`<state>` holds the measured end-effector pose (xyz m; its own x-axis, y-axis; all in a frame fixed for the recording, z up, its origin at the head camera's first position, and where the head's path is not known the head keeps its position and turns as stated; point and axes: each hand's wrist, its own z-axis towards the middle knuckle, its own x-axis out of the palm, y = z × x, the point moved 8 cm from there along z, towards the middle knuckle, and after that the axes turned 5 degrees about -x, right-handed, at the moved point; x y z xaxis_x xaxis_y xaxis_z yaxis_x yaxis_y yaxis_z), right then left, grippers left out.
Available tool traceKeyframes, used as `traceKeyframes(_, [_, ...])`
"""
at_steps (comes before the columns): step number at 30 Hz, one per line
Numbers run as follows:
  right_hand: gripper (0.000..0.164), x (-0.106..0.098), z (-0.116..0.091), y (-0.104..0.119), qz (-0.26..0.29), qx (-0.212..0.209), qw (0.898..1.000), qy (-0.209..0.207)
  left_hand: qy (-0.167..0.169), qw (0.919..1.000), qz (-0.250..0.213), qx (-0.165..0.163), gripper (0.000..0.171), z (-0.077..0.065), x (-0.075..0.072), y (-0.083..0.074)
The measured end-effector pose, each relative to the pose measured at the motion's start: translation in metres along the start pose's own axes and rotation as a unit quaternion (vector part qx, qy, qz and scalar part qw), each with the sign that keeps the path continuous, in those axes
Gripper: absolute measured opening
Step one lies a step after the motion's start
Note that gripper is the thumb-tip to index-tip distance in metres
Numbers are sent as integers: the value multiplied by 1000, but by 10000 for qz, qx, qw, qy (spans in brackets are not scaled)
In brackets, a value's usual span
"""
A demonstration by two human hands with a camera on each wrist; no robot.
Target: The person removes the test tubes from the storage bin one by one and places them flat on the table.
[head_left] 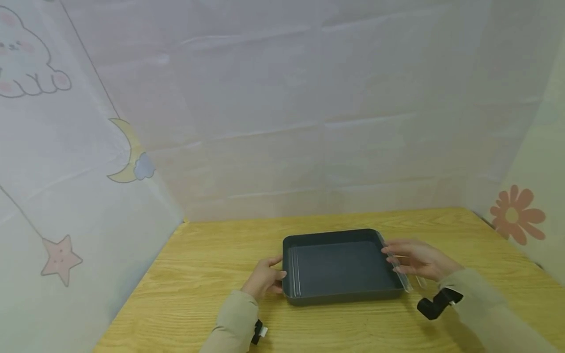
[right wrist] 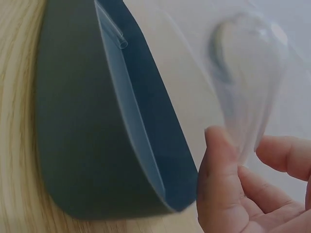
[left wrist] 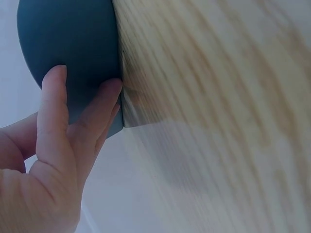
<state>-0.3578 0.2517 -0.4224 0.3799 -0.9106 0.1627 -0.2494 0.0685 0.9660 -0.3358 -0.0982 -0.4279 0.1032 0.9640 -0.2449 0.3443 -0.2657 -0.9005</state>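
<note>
A dark blue-grey rectangular tray (head_left: 348, 267) sits on the table in front of me. My left hand (head_left: 264, 278) is at its left side, and in the left wrist view straight fingers (left wrist: 56, 107) press flat against the tray's outer wall (left wrist: 73, 34). My right hand (head_left: 421, 260) pinches a clear tube (right wrist: 248, 87) between thumb and fingers, by the tray's right rim. The tube is blurred in the right wrist view. Clear tubes (head_left: 295, 272) lie along the left inside of the tray. Below the right hand shows the end of a clear piece (head_left: 421, 282).
The wood-grain table (head_left: 212, 245) ends at a pale cloth backdrop (head_left: 265, 147) behind, with printed side panels left and right. Black wrist mounts (head_left: 439, 303) sit at both cuffs.
</note>
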Motion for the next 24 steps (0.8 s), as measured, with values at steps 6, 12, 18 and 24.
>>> traceKeyframes(6, [47,-16,-10,0,153,-53,9999,30,24,10000,25,3,55,-1,2,-3])
traceKeyframes(12, [21,-29,-19,2,237,-38,9996,123,133,9999,76,41,55,-1,6,-7])
traceKeyframes(18, [22,-42,-30,6,415,-109,9987,272,-114,9977,580,327,50,-2,9,-18])
traceKeyframes(24, [19,-64,-38,3,432,-71,9990,-13,-565,9913,1004,629,40,-3,11,-27])
